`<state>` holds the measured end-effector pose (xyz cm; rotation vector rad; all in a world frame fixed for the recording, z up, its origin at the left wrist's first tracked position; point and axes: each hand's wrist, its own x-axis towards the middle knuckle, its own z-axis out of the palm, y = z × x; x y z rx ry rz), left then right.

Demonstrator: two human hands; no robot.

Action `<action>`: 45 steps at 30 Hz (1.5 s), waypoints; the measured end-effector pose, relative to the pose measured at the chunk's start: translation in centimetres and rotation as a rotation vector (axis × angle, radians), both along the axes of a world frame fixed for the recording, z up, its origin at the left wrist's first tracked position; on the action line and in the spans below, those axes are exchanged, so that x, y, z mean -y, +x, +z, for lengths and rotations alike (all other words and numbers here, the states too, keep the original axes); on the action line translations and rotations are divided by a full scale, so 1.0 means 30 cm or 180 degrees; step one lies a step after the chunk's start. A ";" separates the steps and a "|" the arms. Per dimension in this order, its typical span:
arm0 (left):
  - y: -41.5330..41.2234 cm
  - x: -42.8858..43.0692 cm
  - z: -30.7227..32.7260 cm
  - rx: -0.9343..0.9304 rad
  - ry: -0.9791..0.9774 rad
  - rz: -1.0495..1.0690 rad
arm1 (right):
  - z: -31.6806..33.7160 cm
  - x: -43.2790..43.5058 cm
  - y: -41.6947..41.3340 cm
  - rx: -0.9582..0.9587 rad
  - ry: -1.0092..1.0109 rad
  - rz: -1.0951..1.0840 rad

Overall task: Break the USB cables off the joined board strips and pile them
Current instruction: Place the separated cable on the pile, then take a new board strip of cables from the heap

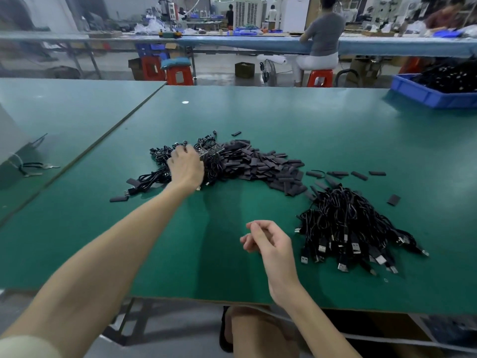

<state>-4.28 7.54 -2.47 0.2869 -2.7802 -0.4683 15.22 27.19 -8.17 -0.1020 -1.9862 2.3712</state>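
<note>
Middle of the green worktop point(258, 112): a messy heap of USB cables point(160, 174), with a shiny joined board strip point(210, 150) on top, long side running left to right. Left hand point(186, 165) stretched far out onto that heap, fingers bent down into the cables; cannot tell if gripping or only touching. Right hand point(268, 241) close in, above bare worktop, fingers loosely curled, holding nothing. Just right of it, the pile of finished cables point(346, 223), long way running far to near, silver plugs fanned toward the near edge. Between heap and pile, lots of little black flat bits point(265, 166). Far right corner, a blue bin point(423, 95) with more black cables. Behind, a person on a red stool point(320, 78)
</note>
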 end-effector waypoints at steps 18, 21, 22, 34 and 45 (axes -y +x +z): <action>0.014 0.149 0.029 -0.0542 -0.0379 -0.0481 | 0.004 -0.010 0.012 -0.0111 0.0133 0.0055; 0.034 0.178 0.102 -0.0969 -0.0080 -0.0432 | 0.003 -0.010 0.012 -0.0114 0.0141 0.0051; 0.042 0.188 0.136 -0.1120 0.0103 -0.0390 | 0.003 -0.010 0.012 -0.0112 0.0144 0.0049; 0.427 0.103 0.292 -0.1718 -0.0155 -0.1843 | 0.000 -0.006 0.007 -0.0116 0.0171 0.0033; 0.618 0.066 0.125 0.0683 -0.0368 -0.2146 | 0.008 -0.005 0.031 -0.0721 0.0757 0.0141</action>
